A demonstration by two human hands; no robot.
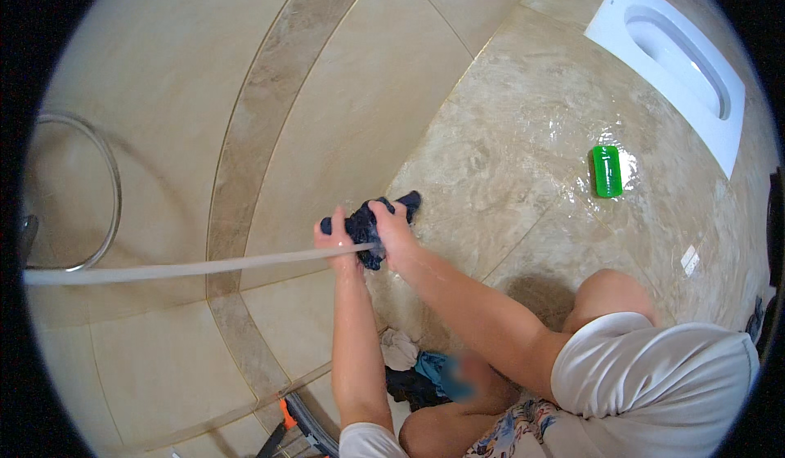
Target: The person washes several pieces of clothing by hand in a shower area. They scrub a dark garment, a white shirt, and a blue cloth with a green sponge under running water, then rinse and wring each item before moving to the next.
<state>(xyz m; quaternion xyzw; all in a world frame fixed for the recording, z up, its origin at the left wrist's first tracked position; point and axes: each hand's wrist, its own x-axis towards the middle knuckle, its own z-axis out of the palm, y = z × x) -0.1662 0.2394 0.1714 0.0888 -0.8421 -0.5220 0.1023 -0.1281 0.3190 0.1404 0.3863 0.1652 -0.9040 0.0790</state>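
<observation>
A dark navy wet cloth item [365, 222], possibly a sock, is bunched between my two hands over the tiled floor. My left hand [334, 237] grips its left side, with a finger raised near one end. My right hand [394, 228] clasps the other side, and a dark end sticks out beyond the fingers. A pale stream of water [196, 268] comes in from the left and strikes the cloth between my hands. Below my forearms lies a small heap of fabric: a whitish piece [398, 349], a blue piece [434, 369] and a black piece [412, 388].
A green bar of soap [608, 172] lies on the wet floor [490, 170] to the right. Beyond it is a white squat toilet [604, 25]. A metal shower hose [115, 182] loops against the tiled wall at left. A black-and-orange object [287, 418] stands at the bottom.
</observation>
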